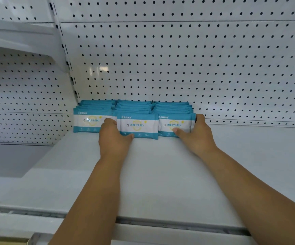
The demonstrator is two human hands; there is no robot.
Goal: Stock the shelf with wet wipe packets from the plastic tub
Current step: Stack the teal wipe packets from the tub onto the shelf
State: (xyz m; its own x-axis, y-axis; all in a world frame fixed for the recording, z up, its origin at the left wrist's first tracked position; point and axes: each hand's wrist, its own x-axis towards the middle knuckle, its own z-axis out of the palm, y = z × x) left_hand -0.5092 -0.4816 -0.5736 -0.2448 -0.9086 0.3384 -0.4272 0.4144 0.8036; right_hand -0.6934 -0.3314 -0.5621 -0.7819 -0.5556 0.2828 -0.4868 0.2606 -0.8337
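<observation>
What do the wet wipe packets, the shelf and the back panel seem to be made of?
The wet wipe packets look like soft plastic film, glossy: printed, with sealed side edges. The shelf seems painted sheet metal, smooth and matt white. The back panel is likely the same, glossier: punched holes, and a lamp reflection.

Open shelf (161,174) in front and right of three packet rows (136,126) against the pegboard (178,59).

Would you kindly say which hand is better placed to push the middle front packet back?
Probably left: the left hand holds the middle front packet by its left edge, while the right hand holds the right-hand packet.
</observation>
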